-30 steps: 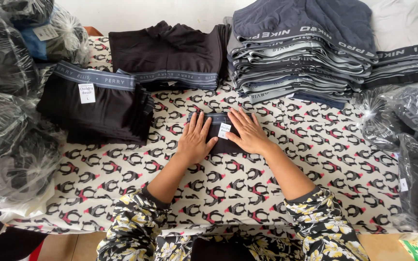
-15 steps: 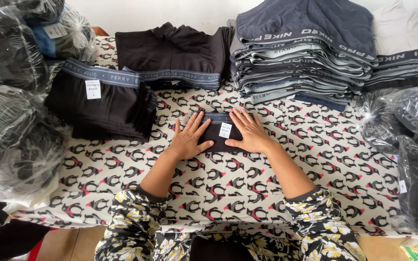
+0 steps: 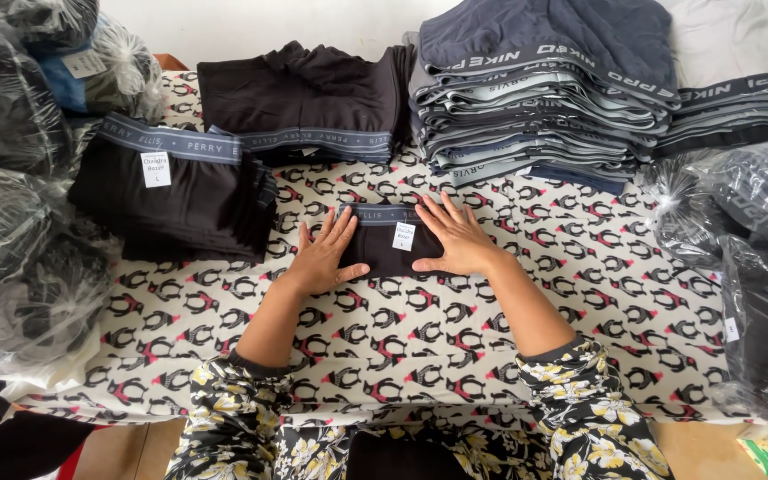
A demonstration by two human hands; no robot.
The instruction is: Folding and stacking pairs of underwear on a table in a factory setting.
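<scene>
The person leans over the table (image 3: 580, 267), which is covered with a cloth printed with penguins. Both forearms reach forward from flowered sleeves and come a little toward each other. The left hand (image 3: 324, 256) lies flat, palm down, with the fingers straight and spread, on the left end of a small folded black garment (image 3: 390, 253). The right hand (image 3: 455, 238) lies the same way on its right end, fingers open and pointing to the far edge, thumb stretched along the near side of the garment. No hand grips anything; both only press from above. The garment lies near the middle of the table, with a grey waistband on its far side and a small white tag (image 3: 404, 236) between the two hands.

At the left edge sits a pile of black garments (image 3: 180, 200) with its own tag. At the far edge are another black pile (image 3: 313, 102) and a tall stack of grey garments (image 3: 535, 98). Plastic bags of clothes (image 3: 20, 222) stand along the left and right edges.
</scene>
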